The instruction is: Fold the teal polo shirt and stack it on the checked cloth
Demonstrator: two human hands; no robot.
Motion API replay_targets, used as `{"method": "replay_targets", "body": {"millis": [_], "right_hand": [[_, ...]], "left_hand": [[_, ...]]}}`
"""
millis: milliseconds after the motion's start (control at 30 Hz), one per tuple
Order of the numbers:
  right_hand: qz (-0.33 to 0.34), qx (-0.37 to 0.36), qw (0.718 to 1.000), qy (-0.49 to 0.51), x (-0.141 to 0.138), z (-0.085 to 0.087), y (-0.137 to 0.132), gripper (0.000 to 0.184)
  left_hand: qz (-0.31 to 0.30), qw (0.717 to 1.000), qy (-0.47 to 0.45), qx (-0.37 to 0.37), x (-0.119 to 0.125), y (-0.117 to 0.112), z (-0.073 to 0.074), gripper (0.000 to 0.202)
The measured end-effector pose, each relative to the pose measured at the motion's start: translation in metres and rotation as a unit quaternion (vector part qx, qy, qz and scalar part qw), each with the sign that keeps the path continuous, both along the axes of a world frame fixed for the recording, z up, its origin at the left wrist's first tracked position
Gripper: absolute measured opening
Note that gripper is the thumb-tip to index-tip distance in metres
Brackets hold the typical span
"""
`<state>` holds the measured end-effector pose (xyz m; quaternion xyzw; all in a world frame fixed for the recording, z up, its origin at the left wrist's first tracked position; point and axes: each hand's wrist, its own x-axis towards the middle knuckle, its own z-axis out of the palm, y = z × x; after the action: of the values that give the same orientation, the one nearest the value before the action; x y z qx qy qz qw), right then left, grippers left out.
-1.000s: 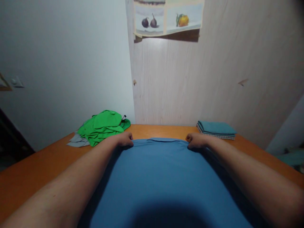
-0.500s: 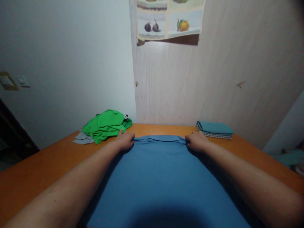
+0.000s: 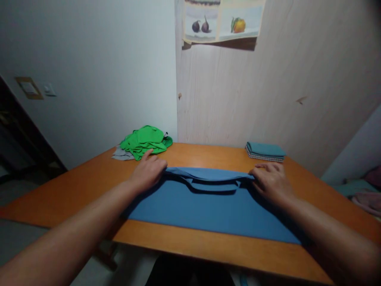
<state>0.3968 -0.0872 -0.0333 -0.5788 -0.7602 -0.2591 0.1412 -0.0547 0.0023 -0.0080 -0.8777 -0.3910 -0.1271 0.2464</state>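
A blue shirt (image 3: pixel 202 214) is spread on the table, its straight near edge lying short of the table's front edge. Its far edge is raised slightly, and a collar-like band with dark gaps shows in the middle. My left hand (image 3: pixel 150 169) pinches the far left corner, index finger pointing up. At the far right corner, my right hand (image 3: pixel 270 178) has thumb and fingers closed on the fabric. Just beyond my left hand lies a crumpled green garment (image 3: pixel 145 139) over a grey cloth (image 3: pixel 122 153).
A neat stack of folded cloths (image 3: pixel 264 150), teal on top and checked below, sits at the back right of the orange wooden table (image 3: pixel 74 190). The wall and a wood-grain panel (image 3: pixel 220 95) with a fruit poster (image 3: pixel 226 24) stand behind.
My hands have moved farther apart, and the shirt's far edge has come nearer to me. Its near edge and the table's front edge have come into view as the camera shifted.
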Motion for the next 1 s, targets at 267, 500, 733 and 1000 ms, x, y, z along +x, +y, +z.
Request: {"method": "replay_targets", "body": {"millis": [267, 500, 733, 1000], "right_hand": [[0.060, -0.007, 0.998, -0.011, 0.000, -0.031, -0.063, 0.022], [0.042, 0.015, 0.999, -0.017, -0.005, -0.001, -0.069, 0.019], [0.078, -0.048, 0.995, -0.034, -0.002, -0.023, -0.094, 0.022], [0.021, -0.070, 0.997, -0.036, 0.012, -0.019, -0.108, 0.017]], "left_hand": [[-0.062, 0.998, 0.010, -0.016, -0.018, -0.065, -0.028, 0.019], [-0.052, 0.999, -0.010, 0.008, -0.013, -0.072, -0.009, 0.019], [-0.063, 0.995, 0.020, -0.072, -0.028, -0.095, -0.022, 0.013], [-0.039, 0.994, 0.011, -0.105, -0.037, -0.101, -0.025, 0.007]]}}
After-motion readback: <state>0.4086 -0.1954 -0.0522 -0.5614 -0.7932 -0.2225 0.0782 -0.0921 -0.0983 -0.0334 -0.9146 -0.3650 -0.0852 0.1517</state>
